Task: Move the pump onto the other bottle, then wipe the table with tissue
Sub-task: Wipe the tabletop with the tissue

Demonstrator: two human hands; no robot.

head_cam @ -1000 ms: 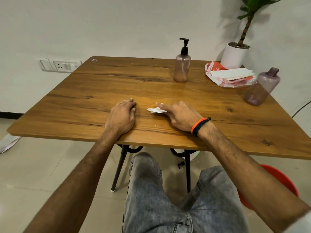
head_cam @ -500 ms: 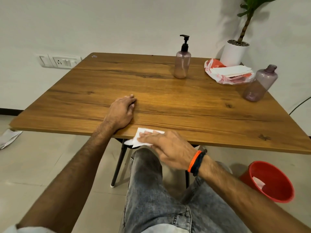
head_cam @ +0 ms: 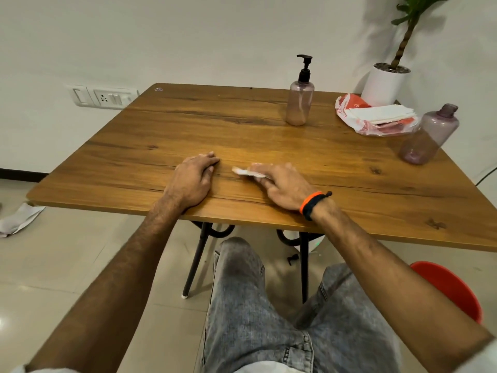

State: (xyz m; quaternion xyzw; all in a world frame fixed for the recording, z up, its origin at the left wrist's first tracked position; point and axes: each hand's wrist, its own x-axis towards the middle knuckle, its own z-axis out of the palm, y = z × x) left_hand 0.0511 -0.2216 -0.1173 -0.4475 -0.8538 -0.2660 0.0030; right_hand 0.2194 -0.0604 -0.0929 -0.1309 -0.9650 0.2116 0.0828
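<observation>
A clear pinkish bottle (head_cam: 299, 103) with a black pump (head_cam: 304, 68) stands upright at the back of the wooden table (head_cam: 161, 135). A second purple bottle (head_cam: 429, 135), with no pump on its neck, stands at the right edge. My right hand (head_cam: 282, 184) presses a white tissue (head_cam: 243, 172) flat on the table near the front middle; the hand is motion-blurred. My left hand (head_cam: 195, 179) lies palm down on the wood just left of it, holding nothing.
A red and white pack of tissues (head_cam: 376, 118) lies at the back right, before a white plant pot (head_cam: 384, 82). A red bin (head_cam: 454, 289) stands on the floor at the right. A crumpled tissue (head_cam: 18, 219) lies on the floor at the left.
My right hand, which had slid the tissue back over the table's front edge, has pushed it forward onto the table again. The left hand has stayed put.
</observation>
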